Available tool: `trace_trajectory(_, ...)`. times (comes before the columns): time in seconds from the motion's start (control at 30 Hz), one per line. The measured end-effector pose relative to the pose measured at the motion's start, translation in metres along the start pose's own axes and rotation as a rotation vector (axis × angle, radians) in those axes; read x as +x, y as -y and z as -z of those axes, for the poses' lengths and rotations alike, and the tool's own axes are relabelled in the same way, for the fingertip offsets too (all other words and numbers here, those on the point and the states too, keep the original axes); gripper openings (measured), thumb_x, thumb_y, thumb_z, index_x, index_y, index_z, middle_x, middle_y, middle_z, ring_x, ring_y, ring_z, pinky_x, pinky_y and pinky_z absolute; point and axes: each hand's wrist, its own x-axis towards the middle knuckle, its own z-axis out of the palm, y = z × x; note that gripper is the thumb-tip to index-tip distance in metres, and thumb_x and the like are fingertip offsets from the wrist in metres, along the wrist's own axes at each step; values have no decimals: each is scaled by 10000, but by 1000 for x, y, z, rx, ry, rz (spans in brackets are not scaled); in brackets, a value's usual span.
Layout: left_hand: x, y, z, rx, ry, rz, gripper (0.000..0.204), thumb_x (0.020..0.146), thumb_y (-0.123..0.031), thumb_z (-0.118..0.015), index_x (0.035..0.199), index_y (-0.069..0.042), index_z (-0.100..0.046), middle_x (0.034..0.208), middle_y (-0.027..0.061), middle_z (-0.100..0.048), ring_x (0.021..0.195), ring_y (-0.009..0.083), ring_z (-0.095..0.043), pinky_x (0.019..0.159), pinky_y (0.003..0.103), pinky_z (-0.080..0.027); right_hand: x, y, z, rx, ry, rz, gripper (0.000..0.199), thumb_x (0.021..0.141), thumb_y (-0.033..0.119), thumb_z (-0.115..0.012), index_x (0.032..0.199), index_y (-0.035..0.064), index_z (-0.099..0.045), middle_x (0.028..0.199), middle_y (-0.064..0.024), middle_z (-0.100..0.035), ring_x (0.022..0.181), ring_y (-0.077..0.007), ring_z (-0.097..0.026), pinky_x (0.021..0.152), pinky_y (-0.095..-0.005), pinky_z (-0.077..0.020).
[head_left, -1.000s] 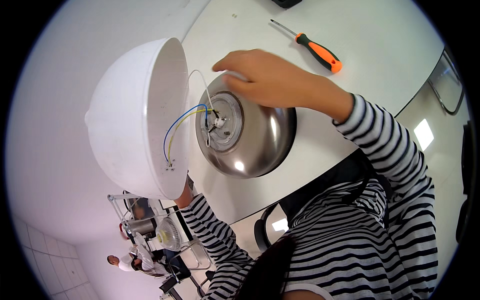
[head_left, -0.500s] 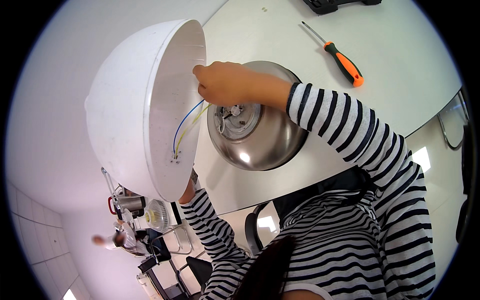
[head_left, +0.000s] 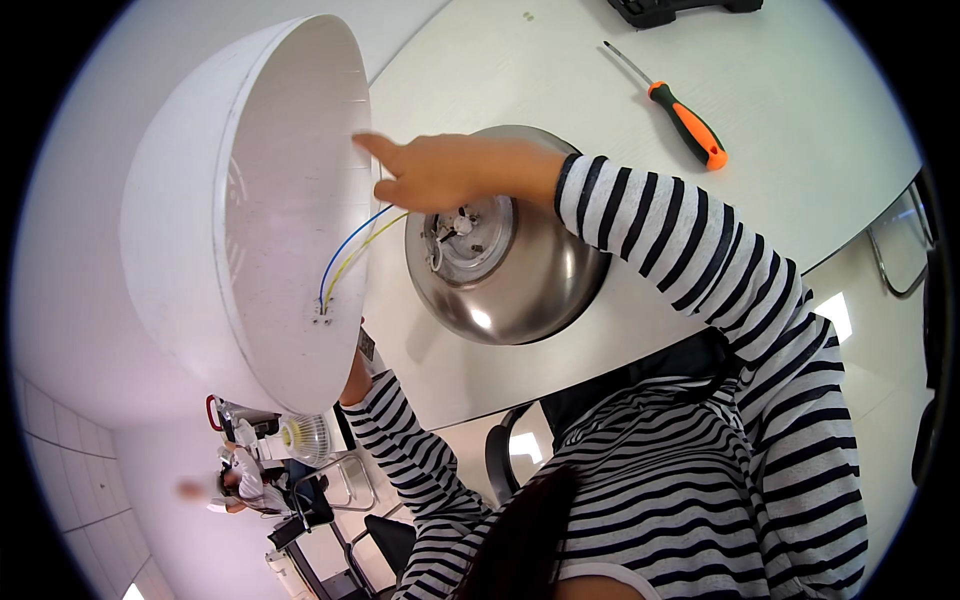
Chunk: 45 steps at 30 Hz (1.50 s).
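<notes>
White shell (head_left: 200,220): large rounded plastic housing, held upright on edge at the near left of the worktop (head_left: 820,130), open side facing the bowl. Likely light but bulky; the thin rim flexes, so best gripped at the lower edge.

Steel bowl (head_left: 520,290): polished inner pot lying tilted on the worktop, its base plate with terminals showing. Rigid, slippery; hold by the rim.

Wires (head_left: 345,255): blue and yellow, running from shell to bowl base. Thin, easily strained; keep both parts close.

Right hand (head_left: 450,170): above the bowl, fingers extended and apart, tips at the shell's rim, holding nothing.

Left hand (head_left: 355,375): mostly hidden beneath the shell; fingers' state cannot be told.

Screwdriver (head_left: 680,115): orange handle, lying well apart.
</notes>
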Motion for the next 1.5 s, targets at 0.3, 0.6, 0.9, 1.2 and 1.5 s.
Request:
trace_trajectory(0.3,-7,-2,8,1,-10,10,404,745,-191,-665,1066,25,-549,973,133,-607,879,250,-580,774,353,-462,21,-11,0,-166,-174,-154,375,849,197,-408,1170,25,-501,901,-174,-626,823,-350,-597,743,-435,-450)
trace_trajectory(0.6,-18,-1,19,9,-24,27,416,755,-195,-665,1081,30,-539,994,131,-605,895,238,-581,782,348,-464,14,20,1,-452,346,184,280,851,128,-414,1072,46,-566,969,-160,-614,917,-316,-575,801,-414,-446)
trace_trajectory(0.9,-15,5,9,-12,-29,16,427,765,-199,-666,1095,34,-529,1016,130,-603,911,226,-581,791,343,-466,-12,0,-28,-840,180,474,285,788,177,-519,1024,29,-581,972,-112,-569,970,-254,-543,883,-352,-411)
trace_trajectory(1.2,-44,17,14,-107,-28,82,441,777,-194,-667,1120,37,-513,1051,129,-595,940,205,-577,800,329,-467,-43,24,-58,-966,-335,552,231,720,245,-580,752,48,-697,952,-72,-526,1002,-253,-412,976,-438,-284)
trace_trajectory(1.5,-29,-32,4,143,120,112,379,761,-147,-668,1060,59,-559,973,128,-636,868,199,-605,773,304,-464,-66,42,-88,-1151,-394,338,273,765,230,-544,921,31,-646,1126,-226,-534,1139,-381,-413,1009,-516,-260)
